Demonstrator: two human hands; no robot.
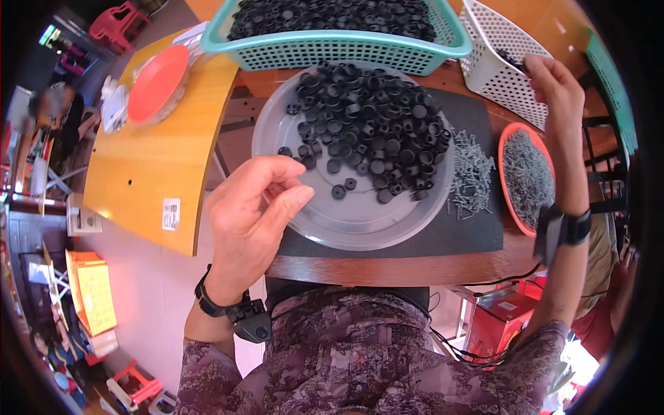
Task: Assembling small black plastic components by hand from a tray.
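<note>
My left hand (257, 211) hovers above the left rim of a round translucent basin (346, 225). Its thumb and index finger are apart, nothing shows between them, and the other fingers curl underneath. Small round black plastic caps (377, 138) heap up in the basin, with a few loose ones near the hand. At the far right, my right hand (559, 90) reaches over the edge of a white perforated basket (505, 86). Its fingers are pinched, with a small dark piece at the tips. More black pieces (508, 59) lie inside that basket, partly hidden by its wall.
A teal basket (339, 50) full of black caps stands at the back. Right of the basin, loose grey screws (472, 176) lie on a dark mat (443, 238), beside an orange-rimmed bowl of screws (527, 176). A yellow board (149, 180) with a red dish (158, 84) is at left.
</note>
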